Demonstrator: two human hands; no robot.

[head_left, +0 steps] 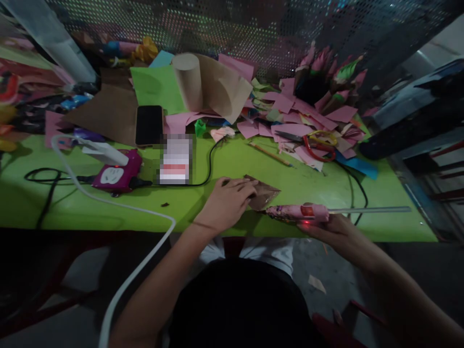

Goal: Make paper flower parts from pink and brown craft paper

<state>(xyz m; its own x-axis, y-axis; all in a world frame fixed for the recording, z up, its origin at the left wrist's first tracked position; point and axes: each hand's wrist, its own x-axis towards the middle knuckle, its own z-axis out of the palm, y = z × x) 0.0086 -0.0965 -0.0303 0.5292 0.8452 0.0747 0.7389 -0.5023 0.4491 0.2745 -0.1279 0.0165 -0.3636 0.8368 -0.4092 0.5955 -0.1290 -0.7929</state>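
My left hand [230, 200] rests at the table's front edge, its fingers bent together over a small folded piece of brown paper [266, 194] and holding it. The paper's pointed end sticks out to the right. In my right hand [335, 234] is a pink hot glue gun [297, 212] with a small red light glowing on its side. A clear glue stick [373, 210] juts from its back end. The gun's nozzle points left, close to the paper's lower edge; whether it touches cannot be made out. Its handle is hidden by my hand.
A purple power adapter [118, 176] with cables sits at left, beside a phone [149, 125] and a blurred-out lit screen [176, 159]. Behind are a paper roll [188, 82] and many pink scraps [290, 108]. Red-handled scissors [319, 153] and a pencil [270, 154] lie at right.
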